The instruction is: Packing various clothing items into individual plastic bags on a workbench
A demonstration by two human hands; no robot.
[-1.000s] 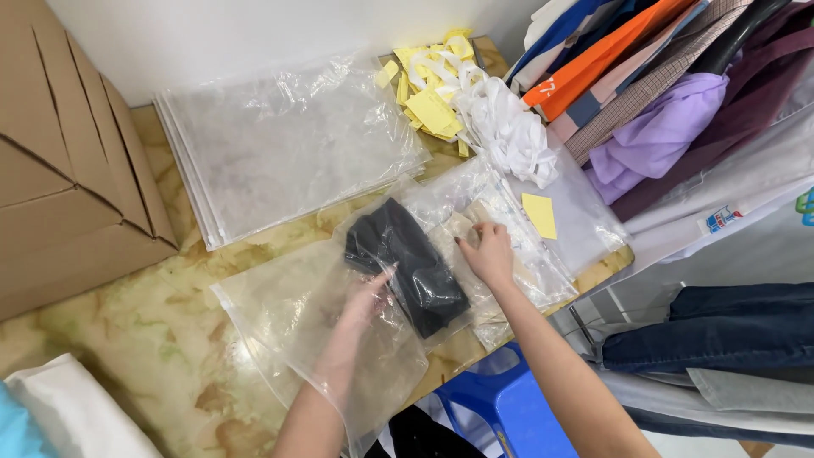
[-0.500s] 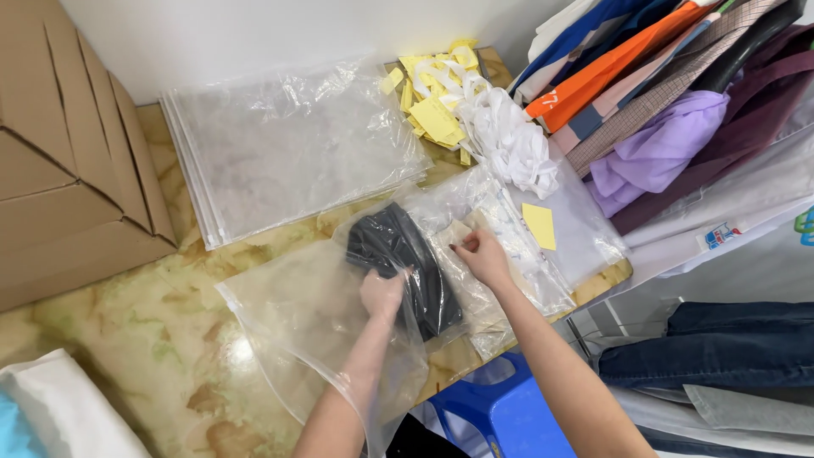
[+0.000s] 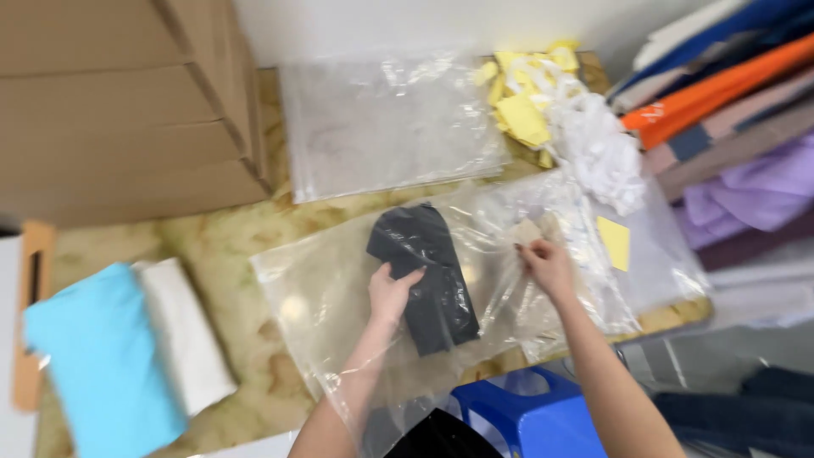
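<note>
Left hand (image 3: 392,293) inside the clear plastic bag (image 3: 339,297) on the marbled table (image 3: 212,246), fingers spread flat on the folded black garment (image 3: 424,276). Right hand (image 3: 547,267) pinches the bag's mouth. Risk: thin film slips or bunches, rumpling the fold.
</note>
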